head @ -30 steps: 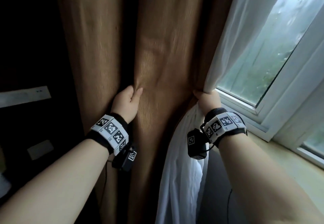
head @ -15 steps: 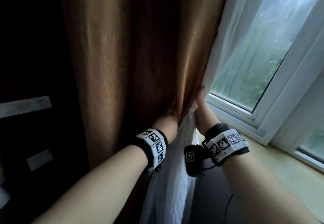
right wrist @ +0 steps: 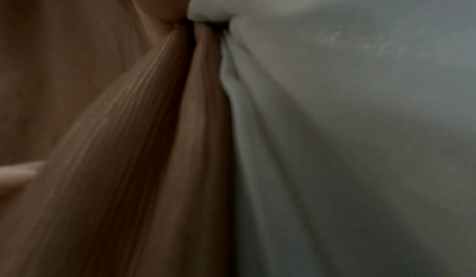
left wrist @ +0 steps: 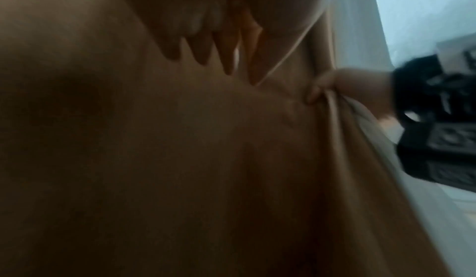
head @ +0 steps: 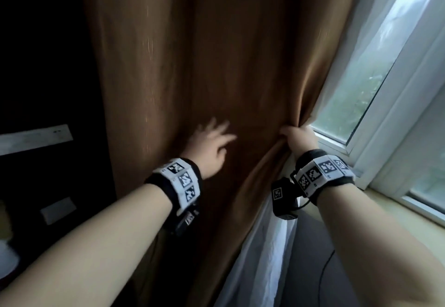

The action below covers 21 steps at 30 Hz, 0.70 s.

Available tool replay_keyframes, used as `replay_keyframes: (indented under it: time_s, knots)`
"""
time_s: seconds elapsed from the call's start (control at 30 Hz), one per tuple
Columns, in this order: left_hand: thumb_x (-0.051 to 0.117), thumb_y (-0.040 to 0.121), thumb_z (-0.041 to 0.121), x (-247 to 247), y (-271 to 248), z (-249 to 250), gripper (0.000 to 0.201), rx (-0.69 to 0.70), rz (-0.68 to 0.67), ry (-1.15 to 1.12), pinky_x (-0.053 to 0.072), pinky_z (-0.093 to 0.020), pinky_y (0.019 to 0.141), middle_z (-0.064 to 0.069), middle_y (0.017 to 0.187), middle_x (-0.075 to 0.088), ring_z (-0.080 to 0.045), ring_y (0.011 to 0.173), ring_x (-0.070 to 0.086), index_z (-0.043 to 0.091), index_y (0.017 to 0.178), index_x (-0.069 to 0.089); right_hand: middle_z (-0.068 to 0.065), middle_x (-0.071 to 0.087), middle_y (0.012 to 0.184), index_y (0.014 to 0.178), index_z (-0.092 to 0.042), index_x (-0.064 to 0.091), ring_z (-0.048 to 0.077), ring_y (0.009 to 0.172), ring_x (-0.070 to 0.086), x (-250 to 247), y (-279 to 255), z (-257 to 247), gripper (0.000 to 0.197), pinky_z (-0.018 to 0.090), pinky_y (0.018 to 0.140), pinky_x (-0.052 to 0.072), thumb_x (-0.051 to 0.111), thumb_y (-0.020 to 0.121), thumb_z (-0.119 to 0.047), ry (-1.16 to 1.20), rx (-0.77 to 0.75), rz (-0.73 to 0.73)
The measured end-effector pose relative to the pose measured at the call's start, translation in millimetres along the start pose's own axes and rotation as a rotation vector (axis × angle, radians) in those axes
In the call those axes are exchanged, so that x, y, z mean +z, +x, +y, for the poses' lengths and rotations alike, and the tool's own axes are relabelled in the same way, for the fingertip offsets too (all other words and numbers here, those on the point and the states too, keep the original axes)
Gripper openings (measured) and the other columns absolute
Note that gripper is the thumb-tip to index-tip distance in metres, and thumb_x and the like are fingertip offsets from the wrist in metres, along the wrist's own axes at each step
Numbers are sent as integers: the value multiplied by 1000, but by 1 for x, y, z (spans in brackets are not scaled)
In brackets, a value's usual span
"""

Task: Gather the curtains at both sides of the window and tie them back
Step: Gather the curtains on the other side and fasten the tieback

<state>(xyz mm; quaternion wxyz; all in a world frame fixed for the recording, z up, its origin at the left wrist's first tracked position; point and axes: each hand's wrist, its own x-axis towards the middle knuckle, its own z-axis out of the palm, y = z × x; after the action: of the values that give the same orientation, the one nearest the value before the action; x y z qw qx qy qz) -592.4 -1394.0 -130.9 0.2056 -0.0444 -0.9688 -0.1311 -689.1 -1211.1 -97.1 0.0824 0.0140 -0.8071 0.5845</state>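
Gripping the brown curtain [head: 216,66] and sheer [head: 265,246] edges, our right hand [head: 299,138] bunches them; our left hand [head: 212,145] spreads open, blurred, before the brown.

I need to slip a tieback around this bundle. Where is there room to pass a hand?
Free: the gap between the brown curtain and the window frame, above the sill. Crowded: the edge where the right hand grips brown and white sheer together.

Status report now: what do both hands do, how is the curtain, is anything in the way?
Left hand open, fingers spread at brown curtain. Right hand grips its edge plus white sheer. Curtain not tied. No tieback visible; nothing blocking.
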Motion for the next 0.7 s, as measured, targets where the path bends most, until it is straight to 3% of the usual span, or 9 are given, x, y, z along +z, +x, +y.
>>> replay_keyframes:
  time_s: [0.1, 0.17, 0.33, 0.4, 0.47, 0.57, 0.63, 0.7]
  knots:
    - [56, 78, 12, -29, -8, -31, 50, -212, 411, 57, 4, -44, 117, -3, 154, 24, -29, 145, 10, 25, 127, 53, 10, 60, 92, 113, -1, 59, 25, 85, 58, 7, 1, -3, 39, 39, 79, 49, 59, 74, -4, 17, 13, -17]
    - [60, 72, 14, -40, -17, -46, 60, -417, 563, 84, 6, -45, 116, -10, 155, 16, -32, 144, 8, 22, 130, 46, 9, 58, 93, 116, 0, 57, 24, 86, 57, 15, -3, -7, 42, 37, 77, 47, 58, 74, -3, 11, -6, -39]
    - [69, 70, 29, -66, -24, -65, 85, -806, 726, -58, 5, -48, 117, -15, 155, 5, -32, 144, 5, 21, 141, 23, 8, 54, 93, 116, -1, 56, 31, 98, 59, 29, -7, -12, 37, 28, 72, 38, 56, 79, -2, -38, -26, -80]
    - [71, 70, 38, -77, -28, -79, 90, -941, 787, -192, 11, -49, 117, -11, 154, 15, -30, 143, 15, 23, 142, 19, 8, 54, 93, 116, -1, 57, 32, 101, 59, 30, -8, -13, 36, 28, 72, 37, 56, 80, -2, -40, -14, -94]
    - [68, 71, 44, -88, -32, -92, 88, -1028, 767, -346, 27, -48, 111, -10, 145, 37, -31, 133, 37, 22, 141, 20, 8, 54, 93, 115, 0, 57, 32, 98, 59, 29, -9, -12, 35, 29, 73, 38, 56, 80, -2, -40, -5, -101]
    - [60, 84, 39, -92, -33, -90, 58, -950, 641, -412, 45, -42, 96, -19, 126, 57, -36, 112, 56, 2, 126, 46, 8, 54, 93, 114, -2, 57, 33, 100, 59, 28, -11, -13, 35, 33, 76, 43, 57, 79, -3, -48, -10, -84]
    - [55, 89, 37, -81, -32, -71, 47, -776, 580, -372, 48, -40, 91, -24, 116, 62, -38, 107, 59, -3, 113, 58, 9, 55, 93, 113, -1, 57, 32, 99, 60, 28, -13, -14, 35, 35, 79, 46, 58, 78, -3, -28, -11, -94]
    - [51, 93, 29, -60, -31, -46, 40, -534, 482, -418, 43, -33, 95, -23, 121, 60, -34, 114, 56, -3, 116, 59, 8, 56, 92, 113, 1, 59, 26, 87, 59, 26, -17, -16, 34, 30, 73, 44, 60, 80, -7, 18, -3, -124]
